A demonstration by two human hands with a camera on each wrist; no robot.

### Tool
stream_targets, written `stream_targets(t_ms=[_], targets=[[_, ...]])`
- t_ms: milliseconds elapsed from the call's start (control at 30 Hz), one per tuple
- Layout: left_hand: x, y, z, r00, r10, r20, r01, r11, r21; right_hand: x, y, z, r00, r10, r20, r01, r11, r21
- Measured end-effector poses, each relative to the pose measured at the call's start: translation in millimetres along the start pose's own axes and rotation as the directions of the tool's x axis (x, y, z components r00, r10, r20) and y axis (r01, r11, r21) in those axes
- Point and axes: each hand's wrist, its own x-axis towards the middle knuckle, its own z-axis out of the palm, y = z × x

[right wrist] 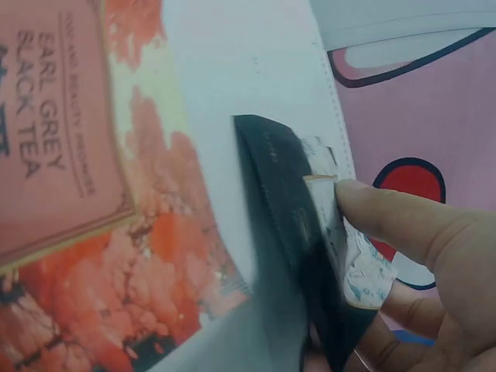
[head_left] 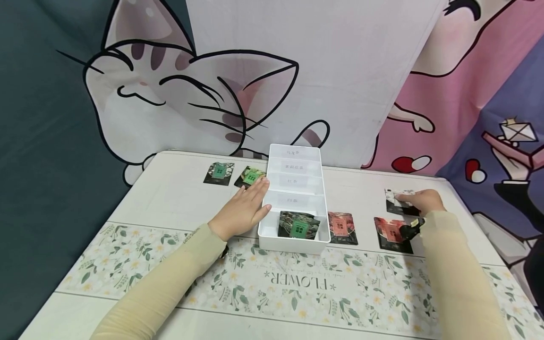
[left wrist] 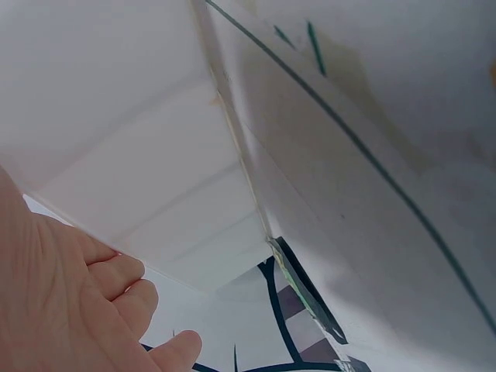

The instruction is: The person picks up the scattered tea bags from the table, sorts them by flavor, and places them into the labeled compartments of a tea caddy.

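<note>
Leaves teal packet (head_left: 218, 173) and green packet (head_left: 250, 175) loose at centre left. Rests left hand (head_left: 238, 212), fingers extended and gripping nothing, against box (head_left: 293, 244) in mid-frame. Shows dark packet (head_left: 299, 225) in the lowest compartment (head_left: 270, 227), none in the four above. Leaves pink packet (head_left: 342, 228) and red packet (head_left: 388, 233) unboxed towards centre right. Pinches white packet (head_left: 396, 207) in right hand (head_left: 428, 200) at right of frame. Seems early: one in, five out.
</note>
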Motion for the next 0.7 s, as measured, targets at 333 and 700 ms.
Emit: stream_targets(t_ms=[333,700], targets=[[0.6,0.2,0.8,1.0,-0.005,0.006,0.005,1.0,-0.006,2.2,4.8,-1.6,1.0,-0.012,-0.014,0.014,0.993,0.117],[0.6,0.2,0.2,1.0,-0.002,-0.001,0.002,1.0,0.004,-6.1,-0.4,-1.2,0.999,0.018,-0.044,-0.009,0.979,0.202]])
